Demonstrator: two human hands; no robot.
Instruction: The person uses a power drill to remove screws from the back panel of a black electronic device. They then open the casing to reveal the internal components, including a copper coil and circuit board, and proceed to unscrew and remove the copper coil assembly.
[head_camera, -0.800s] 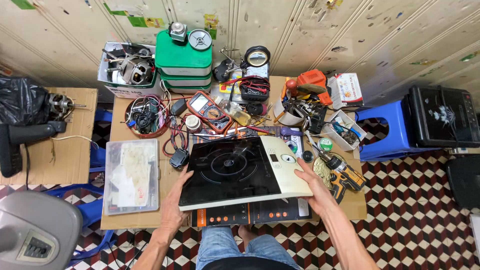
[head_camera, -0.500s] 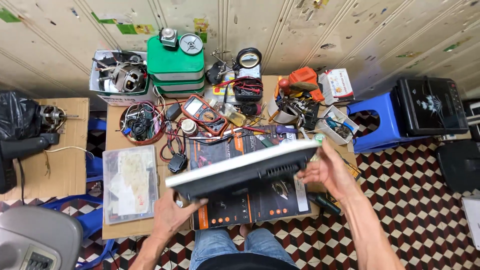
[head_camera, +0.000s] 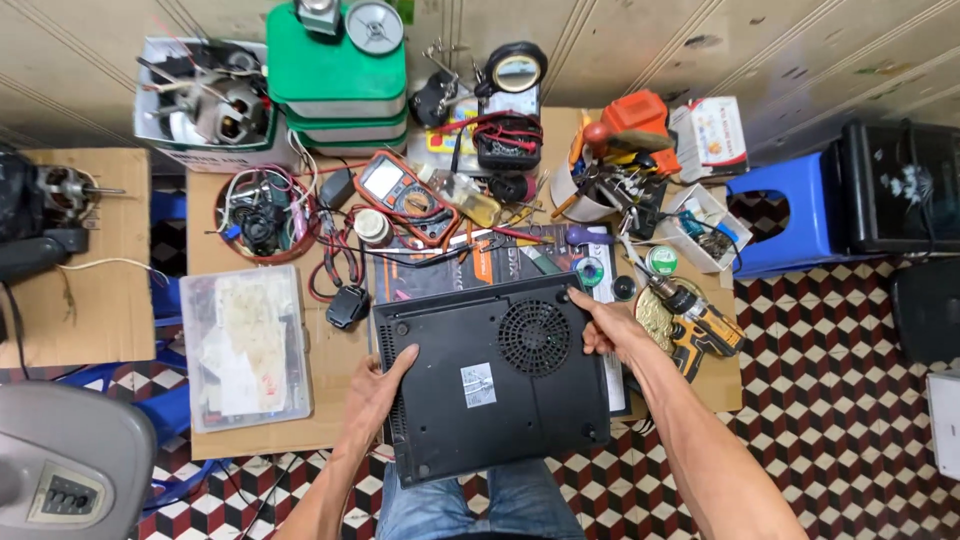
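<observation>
A flat black induction cooktop (head_camera: 495, 375) lies upside down at the front of the table, its dark underside with a round fan grille and a small label facing up. My left hand (head_camera: 378, 385) grips its left edge. My right hand (head_camera: 605, 325) grips its right edge near the far corner. Under it lies an orange and black printed mat (head_camera: 480, 265).
The cardboard-covered table (head_camera: 330, 420) carries a clear plastic parts box (head_camera: 243, 345), an orange multimeter (head_camera: 400, 190), a bowl of wires (head_camera: 262, 215), stacked green boxes (head_camera: 340, 85) and a yellow cordless drill (head_camera: 700, 320). A blue stool (head_camera: 785, 215) stands to the right.
The cooktop was glass side up, then tilted on edge; now it lies flipped with its underside up. Both hands stayed on its left and right edges.
</observation>
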